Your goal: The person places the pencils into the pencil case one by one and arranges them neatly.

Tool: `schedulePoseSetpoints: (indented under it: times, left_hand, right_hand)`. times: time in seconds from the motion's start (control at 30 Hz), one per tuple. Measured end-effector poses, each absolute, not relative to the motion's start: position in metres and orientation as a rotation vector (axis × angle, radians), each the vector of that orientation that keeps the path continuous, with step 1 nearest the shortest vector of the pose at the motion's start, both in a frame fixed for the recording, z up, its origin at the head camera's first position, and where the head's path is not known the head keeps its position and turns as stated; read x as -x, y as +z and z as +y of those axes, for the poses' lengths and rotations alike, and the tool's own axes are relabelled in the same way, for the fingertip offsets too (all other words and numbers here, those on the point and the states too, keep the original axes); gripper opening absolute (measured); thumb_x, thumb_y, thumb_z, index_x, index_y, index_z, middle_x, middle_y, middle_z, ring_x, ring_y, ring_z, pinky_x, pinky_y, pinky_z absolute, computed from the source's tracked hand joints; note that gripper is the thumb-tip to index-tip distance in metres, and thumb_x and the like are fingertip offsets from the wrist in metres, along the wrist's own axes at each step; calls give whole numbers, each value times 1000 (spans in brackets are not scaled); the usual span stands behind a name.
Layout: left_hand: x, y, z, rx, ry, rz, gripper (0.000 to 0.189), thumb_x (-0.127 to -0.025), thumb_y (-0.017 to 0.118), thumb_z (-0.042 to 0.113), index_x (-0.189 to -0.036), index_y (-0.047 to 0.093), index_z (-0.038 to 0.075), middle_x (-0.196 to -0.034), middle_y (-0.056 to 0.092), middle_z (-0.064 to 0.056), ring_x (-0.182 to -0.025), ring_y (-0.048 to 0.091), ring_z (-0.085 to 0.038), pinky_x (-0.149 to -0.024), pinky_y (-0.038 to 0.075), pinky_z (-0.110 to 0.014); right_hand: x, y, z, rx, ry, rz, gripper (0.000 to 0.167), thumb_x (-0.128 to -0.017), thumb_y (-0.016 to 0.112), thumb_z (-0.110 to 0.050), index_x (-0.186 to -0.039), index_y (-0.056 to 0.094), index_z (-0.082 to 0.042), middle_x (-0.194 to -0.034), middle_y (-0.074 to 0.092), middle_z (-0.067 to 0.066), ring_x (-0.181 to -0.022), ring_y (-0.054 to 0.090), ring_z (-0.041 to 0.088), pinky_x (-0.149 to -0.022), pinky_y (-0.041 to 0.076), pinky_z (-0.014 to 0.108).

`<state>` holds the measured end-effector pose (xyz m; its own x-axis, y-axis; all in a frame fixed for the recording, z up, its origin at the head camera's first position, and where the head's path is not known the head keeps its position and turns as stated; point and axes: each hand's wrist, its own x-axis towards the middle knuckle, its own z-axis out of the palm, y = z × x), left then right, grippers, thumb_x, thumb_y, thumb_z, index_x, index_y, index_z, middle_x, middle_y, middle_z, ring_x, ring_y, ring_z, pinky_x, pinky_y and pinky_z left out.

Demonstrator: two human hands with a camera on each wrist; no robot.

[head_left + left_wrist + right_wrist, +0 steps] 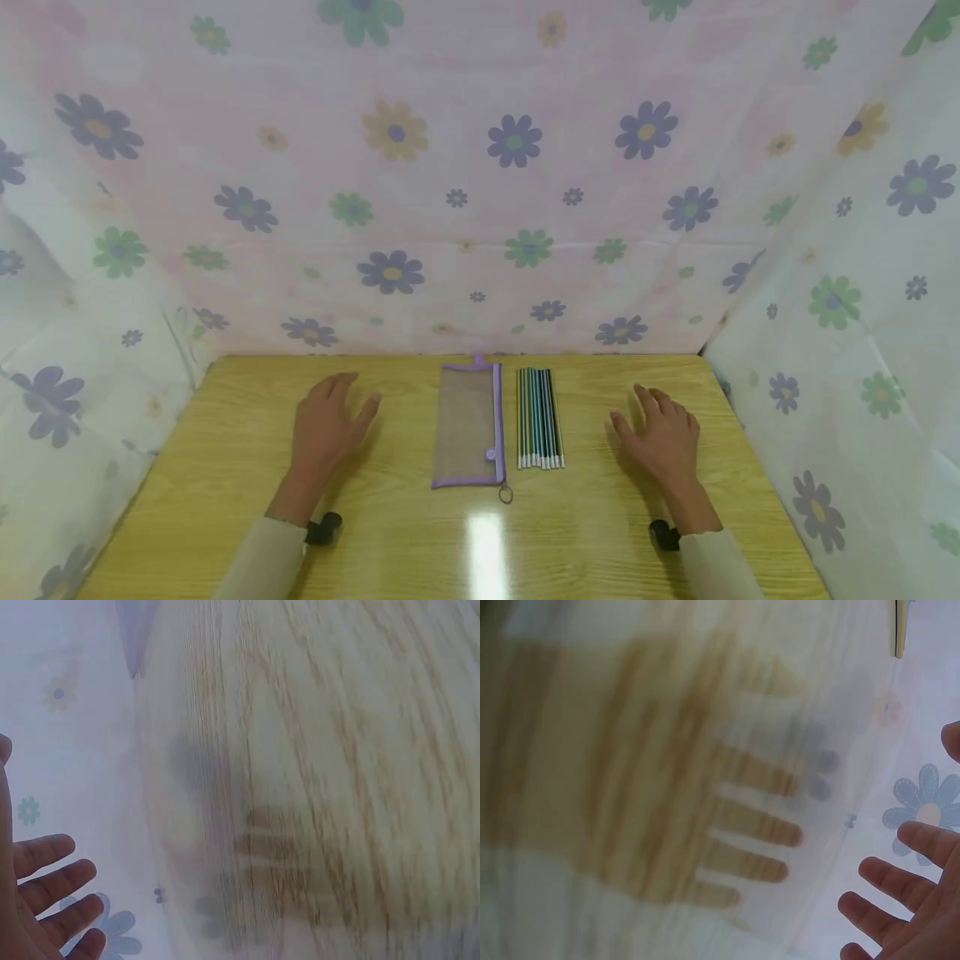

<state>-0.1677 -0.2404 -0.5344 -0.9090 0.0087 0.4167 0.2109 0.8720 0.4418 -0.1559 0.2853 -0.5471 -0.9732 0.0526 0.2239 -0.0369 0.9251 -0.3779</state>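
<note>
A see-through mesh zip pouch (467,425) with purple edging lies flat near the middle of the table, a metal ring at its near right corner. Just right of it several pencils (536,417) lie side by side, their white eraser ends toward me. My left hand (326,425) is to the left of the pouch, fingers loosely bent, holding nothing. To the right of the pencils my right hand (663,433) is likewise relaxed with nothing in it. Both wrist views show spread fingers apart from any object; a pencil's end (899,630) peeks in at the right wrist view's top.
The wood-grain table (405,550) is enclosed at the back and both sides by flower-print cloth (465,167). A black wrist camera (325,529) sits at my left wrist, another black wrist camera (664,535) at my right. Light glares off the table's near middle.
</note>
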Motion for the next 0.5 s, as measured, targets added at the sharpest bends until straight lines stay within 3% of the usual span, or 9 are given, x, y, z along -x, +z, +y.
schedulePoseSetpoints:
  times: [0.5]
  left_hand:
    - [167, -540, -211, 157, -828, -2645, 54, -101, 71, 41, -131, 67, -3, -132, 65, -25, -125, 58, -50, -101, 45, -70]
  right_hand:
    - [156, -547, 267, -12, 665, -2834, 63, -102, 66, -45, -151, 56, -6, -148, 54, 28, -129, 52, 55, -107, 32, 76]
